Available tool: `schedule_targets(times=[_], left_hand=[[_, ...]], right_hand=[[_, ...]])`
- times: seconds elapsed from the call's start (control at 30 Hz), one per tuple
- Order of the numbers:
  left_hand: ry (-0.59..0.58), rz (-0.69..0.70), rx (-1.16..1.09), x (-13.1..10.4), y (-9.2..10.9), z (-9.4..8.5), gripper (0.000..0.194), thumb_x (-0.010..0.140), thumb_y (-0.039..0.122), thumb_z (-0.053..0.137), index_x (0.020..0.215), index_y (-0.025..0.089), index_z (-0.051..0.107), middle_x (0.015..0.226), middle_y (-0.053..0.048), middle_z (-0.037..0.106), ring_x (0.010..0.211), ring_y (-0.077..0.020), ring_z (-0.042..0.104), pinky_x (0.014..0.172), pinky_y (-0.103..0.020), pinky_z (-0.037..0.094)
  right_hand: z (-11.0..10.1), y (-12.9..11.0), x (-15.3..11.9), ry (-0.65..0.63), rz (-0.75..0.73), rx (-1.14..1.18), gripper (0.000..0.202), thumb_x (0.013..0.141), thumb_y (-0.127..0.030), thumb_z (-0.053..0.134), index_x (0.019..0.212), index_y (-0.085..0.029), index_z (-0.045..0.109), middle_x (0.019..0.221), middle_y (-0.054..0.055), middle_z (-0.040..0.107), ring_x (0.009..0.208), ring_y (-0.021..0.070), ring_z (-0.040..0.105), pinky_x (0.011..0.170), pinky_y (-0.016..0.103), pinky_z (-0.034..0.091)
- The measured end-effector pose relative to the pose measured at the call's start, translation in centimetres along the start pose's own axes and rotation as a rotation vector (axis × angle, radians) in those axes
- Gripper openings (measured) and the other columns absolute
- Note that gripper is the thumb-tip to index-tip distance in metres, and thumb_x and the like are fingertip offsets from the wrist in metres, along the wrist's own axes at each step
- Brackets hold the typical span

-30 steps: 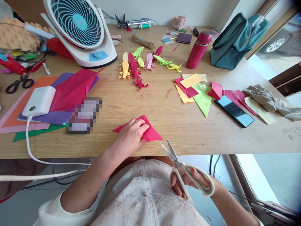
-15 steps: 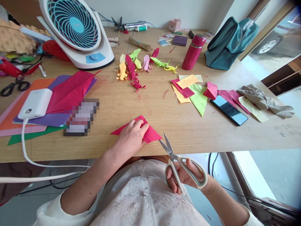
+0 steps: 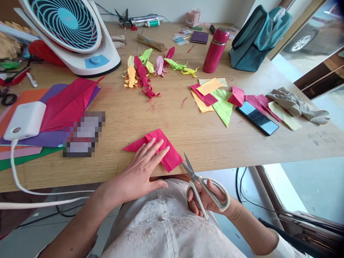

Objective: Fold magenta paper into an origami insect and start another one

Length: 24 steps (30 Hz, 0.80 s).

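Note:
A folded red-pink sheet of paper (image 3: 172, 158) lies flat near the front edge of the wooden table (image 3: 113, 143). My left hand (image 3: 145, 163) rests on it with straight, spread fingers, the thumb apart and off the paper. In my right hand (image 3: 205, 199) is a pair of scissors (image 3: 195, 176), thumb and fingers through the pale handle loops. The parted blades point up and left, and one blade's tip is at the paper's right corner; whether it touches is hard to tell.
Folded paper figures (image 3: 141, 71) stand mid-table, with paper scraps (image 3: 221, 102) and a phone (image 3: 256, 117) on the right. A fan (image 3: 102, 64), coloured sheets (image 3: 67, 104) and a white power bank (image 3: 25, 120) are at left. Behind are a red flask (image 3: 215, 53) and a teal bag (image 3: 249, 46).
My left hand has gone from curled fingers to a flat spread palm, uncovering more of the paper. The scissors stay by the right corner. The whole view has shifted slightly.

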State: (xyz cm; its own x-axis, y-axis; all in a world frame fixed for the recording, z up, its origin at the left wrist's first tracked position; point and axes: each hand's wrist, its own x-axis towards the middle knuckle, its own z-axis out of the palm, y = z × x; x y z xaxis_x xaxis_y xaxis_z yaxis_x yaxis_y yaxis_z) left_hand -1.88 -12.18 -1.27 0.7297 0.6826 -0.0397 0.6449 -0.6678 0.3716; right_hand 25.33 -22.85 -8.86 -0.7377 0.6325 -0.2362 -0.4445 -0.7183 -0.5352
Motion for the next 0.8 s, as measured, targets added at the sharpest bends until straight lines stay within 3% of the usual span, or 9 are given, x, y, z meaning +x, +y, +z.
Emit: schedule_targets(times=[0.13, 0.2, 0.33, 0.53, 0.8], left_hand=[[0.15, -0.146, 0.002, 1.8, 1.7, 1.4, 0.07, 0.099, 0.054, 0.043, 0.156, 0.017, 0.028, 0.163, -0.018, 0.029, 0.153, -0.0335, 0.021, 0.121, -0.055, 0.028], [0.235, -0.262, 0.066, 3.2, 2.5, 2.8, 0.069, 0.1, 0.052, 0.038, 0.154, 0.009, 0.031, 0.161, -0.023, 0.031, 0.152, -0.0376, 0.021, 0.119, -0.06, 0.026], [0.283, -0.39, 0.145, 4.9, 3.0, 5.1, 0.077, 0.099, 0.053, 0.039, 0.152, -0.002, 0.028, 0.16, -0.031, 0.024, 0.151, -0.042, 0.02, 0.119, -0.061, 0.023], [0.28, -0.358, 0.164, 4.8, 2.5, 5.1, 0.078, 0.098, 0.054, 0.042, 0.155, 0.004, 0.024, 0.161, -0.028, 0.026, 0.151, -0.0411, 0.021, 0.118, -0.06, 0.025], [0.227, -0.29, 0.197, 4.2, 2.6, 4.8, 0.075, 0.099, 0.052, 0.04, 0.157, 0.007, 0.021, 0.162, -0.026, 0.026, 0.151, -0.0378, 0.023, 0.119, -0.056, 0.026]], right_hand=[[-0.2, 0.4, 0.3, 0.002, -0.034, -0.022, 0.072, 0.092, -0.075, 0.04, 0.109, -0.009, 0.063, 0.08, 0.01, 0.067, 0.065, 0.0147, 0.061, 0.062, 0.025, 0.044], [-0.3, 0.7, 0.5, -0.014, -0.042, -0.018, 0.071, 0.092, -0.074, 0.039, 0.11, -0.01, 0.063, 0.08, 0.009, 0.066, 0.066, 0.0149, 0.06, 0.062, 0.025, 0.043], [-0.3, 1.0, 1.0, -0.032, -0.078, -0.044, 0.073, 0.092, -0.076, 0.035, 0.108, -0.012, 0.064, 0.076, 0.007, 0.063, 0.065, 0.0151, 0.055, 0.06, 0.026, 0.039], [-0.1, 1.6, 1.8, -0.017, -0.144, -0.059, 0.073, 0.09, -0.079, 0.03, 0.1, -0.016, 0.066, 0.071, 0.006, 0.06, 0.062, 0.0157, 0.05, 0.058, 0.027, 0.034], [0.5, 1.8, 1.3, 0.036, -0.145, -0.004, 0.075, 0.091, -0.077, 0.03, 0.104, -0.013, 0.068, 0.071, 0.006, 0.058, 0.06, 0.0144, 0.046, 0.059, 0.028, 0.032]])
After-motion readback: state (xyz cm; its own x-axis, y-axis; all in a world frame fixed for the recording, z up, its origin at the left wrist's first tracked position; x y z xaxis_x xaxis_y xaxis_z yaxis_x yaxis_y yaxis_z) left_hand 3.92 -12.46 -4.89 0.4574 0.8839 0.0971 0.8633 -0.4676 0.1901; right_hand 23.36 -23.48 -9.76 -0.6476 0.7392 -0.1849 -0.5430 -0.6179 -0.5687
